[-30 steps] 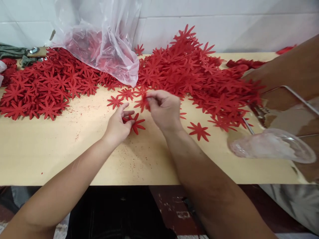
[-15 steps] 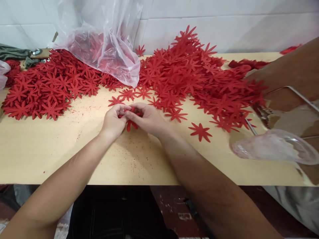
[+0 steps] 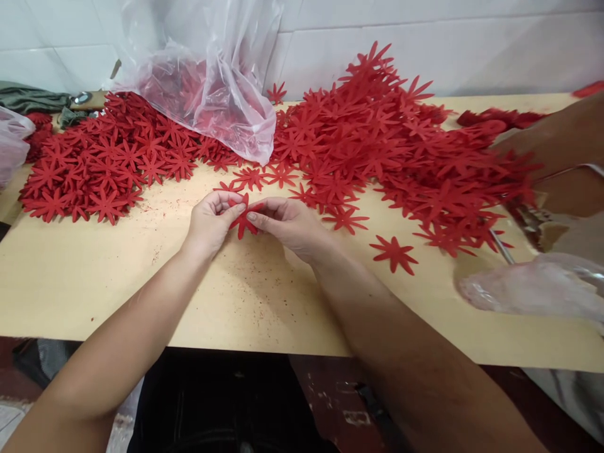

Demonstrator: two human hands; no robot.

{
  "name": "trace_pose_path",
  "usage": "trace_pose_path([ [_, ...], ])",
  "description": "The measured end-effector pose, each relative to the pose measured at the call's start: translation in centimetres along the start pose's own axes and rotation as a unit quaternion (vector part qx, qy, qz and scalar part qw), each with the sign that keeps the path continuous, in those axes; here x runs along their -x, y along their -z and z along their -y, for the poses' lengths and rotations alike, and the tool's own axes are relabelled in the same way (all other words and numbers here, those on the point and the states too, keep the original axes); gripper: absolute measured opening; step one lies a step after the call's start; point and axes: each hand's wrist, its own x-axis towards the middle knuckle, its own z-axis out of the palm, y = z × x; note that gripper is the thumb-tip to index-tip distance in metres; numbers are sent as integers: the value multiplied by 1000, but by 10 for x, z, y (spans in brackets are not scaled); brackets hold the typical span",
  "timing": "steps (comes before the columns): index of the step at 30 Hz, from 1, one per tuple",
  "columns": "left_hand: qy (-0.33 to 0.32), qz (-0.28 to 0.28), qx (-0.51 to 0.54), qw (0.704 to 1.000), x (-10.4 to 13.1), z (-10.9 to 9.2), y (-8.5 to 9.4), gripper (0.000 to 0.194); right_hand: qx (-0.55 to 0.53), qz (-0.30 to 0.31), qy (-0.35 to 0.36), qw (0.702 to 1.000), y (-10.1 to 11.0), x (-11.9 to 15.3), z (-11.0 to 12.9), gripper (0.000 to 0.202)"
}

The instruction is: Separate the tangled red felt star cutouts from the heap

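A clear plastic bag (image 3: 207, 88) slumps against the white tiled wall (image 3: 425, 44) at the back of the pale wooden table (image 3: 94, 283), its mouth gaping upward, and through the film shows a mass of red pieces, too blurred by the plastic to count or make out singly. Another bit of clear bag (image 3: 12, 148) is cut off at the left edge, with something red behind it. At the right, a clear plastic-covered thing (image 3: 533, 289) on a thin metal frame runs out of view, and what it holds cannot be made out. No label, brand or writing can be read anywhere. The left hand (image 3: 210, 220) and right hand (image 3: 287, 223) meet over the middle of the table, and both pinch the same red felt flower cut-out (image 3: 243, 221) between thumb and fingertips; the fingers are closed tight on it, hiding its upper petals, so whether it is one layer or several cannot be told. It is held just above the tabletop, near the front of the loose spread. Left of the bag lies a flat heap of red flowers (image 3: 94, 163), right of it a taller heap (image 3: 387, 132), with a single stray flower (image 3: 394, 253) lying apart. Another person's forearm (image 3: 561, 135) crosses the right edge, its hand hidden behind the tall heap.
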Motion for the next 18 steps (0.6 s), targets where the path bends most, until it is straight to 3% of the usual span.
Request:
trace_pose_path([
  [8,37,-24,-27,999,4,5,-5,3,13,-25,12,1000,-5,0,-5,35],
  [15,42,12,28,999,7,0,-6,8,61,-57,38,996,-4,1,-5,38],
  [18,50,36,29,998,7,0,-7,12,107,-108,59,987,-1,-1,-7,47],
])
